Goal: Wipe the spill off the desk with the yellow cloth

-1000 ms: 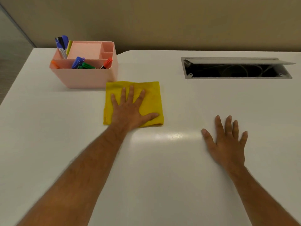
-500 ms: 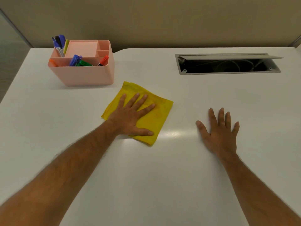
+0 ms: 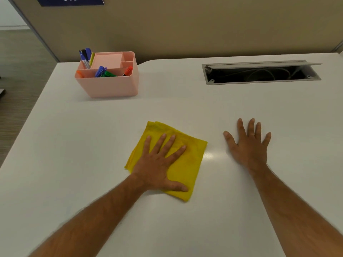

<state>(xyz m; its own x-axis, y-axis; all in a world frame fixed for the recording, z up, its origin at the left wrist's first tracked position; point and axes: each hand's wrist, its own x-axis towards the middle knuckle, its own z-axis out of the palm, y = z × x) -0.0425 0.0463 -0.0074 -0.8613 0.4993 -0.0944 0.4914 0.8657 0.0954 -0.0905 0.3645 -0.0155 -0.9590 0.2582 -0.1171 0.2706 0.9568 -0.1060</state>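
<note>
yellow cloth (image 3: pixel 187 164), folded square, lies flat, slightly rumpled.

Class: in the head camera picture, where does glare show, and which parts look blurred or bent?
Head view: glare patch on the desk beside the yellow cloth; both forearms soft near the bottom edge; wide-angle lens bends the desk edges.
</note>
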